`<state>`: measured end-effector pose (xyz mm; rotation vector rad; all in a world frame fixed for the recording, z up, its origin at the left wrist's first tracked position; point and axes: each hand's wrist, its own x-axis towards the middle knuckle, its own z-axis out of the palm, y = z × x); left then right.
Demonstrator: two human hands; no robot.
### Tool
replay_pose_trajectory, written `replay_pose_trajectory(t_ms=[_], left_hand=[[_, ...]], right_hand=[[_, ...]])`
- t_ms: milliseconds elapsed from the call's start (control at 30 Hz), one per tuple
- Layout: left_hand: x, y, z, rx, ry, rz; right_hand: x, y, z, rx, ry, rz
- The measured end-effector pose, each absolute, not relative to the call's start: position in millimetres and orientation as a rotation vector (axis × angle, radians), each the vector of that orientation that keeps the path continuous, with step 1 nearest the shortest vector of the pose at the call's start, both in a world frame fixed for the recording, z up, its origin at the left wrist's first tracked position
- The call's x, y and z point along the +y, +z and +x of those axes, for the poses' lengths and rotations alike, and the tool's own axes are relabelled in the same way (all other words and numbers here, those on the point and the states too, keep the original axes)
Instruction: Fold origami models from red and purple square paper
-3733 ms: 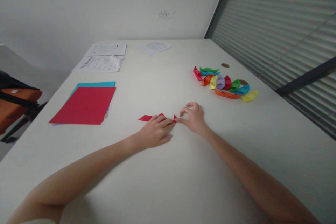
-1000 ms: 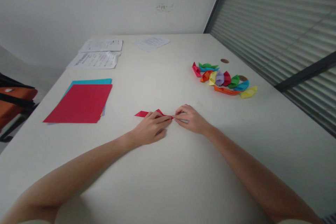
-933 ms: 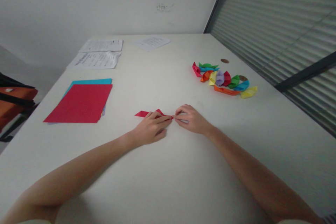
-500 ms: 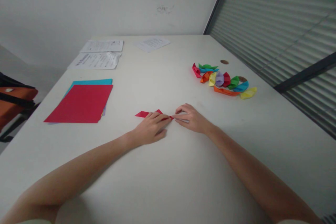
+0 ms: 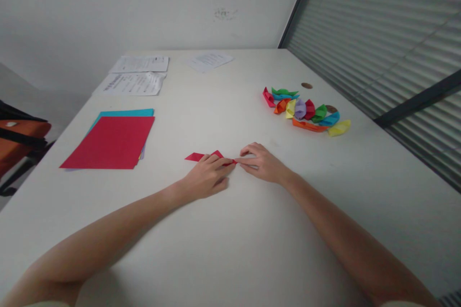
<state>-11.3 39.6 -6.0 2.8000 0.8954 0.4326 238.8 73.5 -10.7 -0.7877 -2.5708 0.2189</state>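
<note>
Both bare hands sit around mid-table on my feed, with a narrow folded strip of red paper (image 5: 194, 157) lying flat on the white tabletop (image 5: 216, 244) under them. The left hand (image 5: 207, 177) covers most of the strip, fingers close together and pressing down, thumb resting apart on the near side. The right hand (image 5: 265, 165) has thumb and index fingertips pinching the strip's pointed right end (tiny contact, so I can't tell how firm). The strip's left tip pokes out past the left hand.

Room-wise, I've got a broad stretch of tabletop in front of the wrists, and more running toward the far edge at the white wall (image 5: 151, 5). On the left, a stack of square paper sheets, red over blue (image 5: 108, 141), sits well apart from the strip. On the right, a cluster of multicoloured folded-paper shapes (image 5: 300, 109) lies beyond the right hand, toward the edge by the grey slatted blinds (image 5: 378, 33).
</note>
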Motion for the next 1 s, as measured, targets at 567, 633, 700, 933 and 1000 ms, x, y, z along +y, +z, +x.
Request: replay_pose_trajectory(t_ms=[567,633,700,933,1000], left_hand=[[37.1,0.2,-9.3,0.922,0.372,2.874],[36.5,0.3,-9.4,0.918,0.372,2.873],[36.2,0.4,-9.6,0.903,0.373,2.869],[37.2,0.5,-9.3,0.889,0.333,2.906],[37.1,0.7,-9.4,0.903,0.309,2.920]], right_hand=[[64.1,-6.8,232.9,-2.506,-0.037,-0.950],[65.1,-7.5,235.0,-2.416,-0.034,-0.972],[66.3,-7.7,237.2,-2.306,-0.024,-0.989],[67.3,-5.5,234.2,-2.448,0.137,-0.855],[67.9,-4.5,234.1,-2.493,0.094,-0.852]])
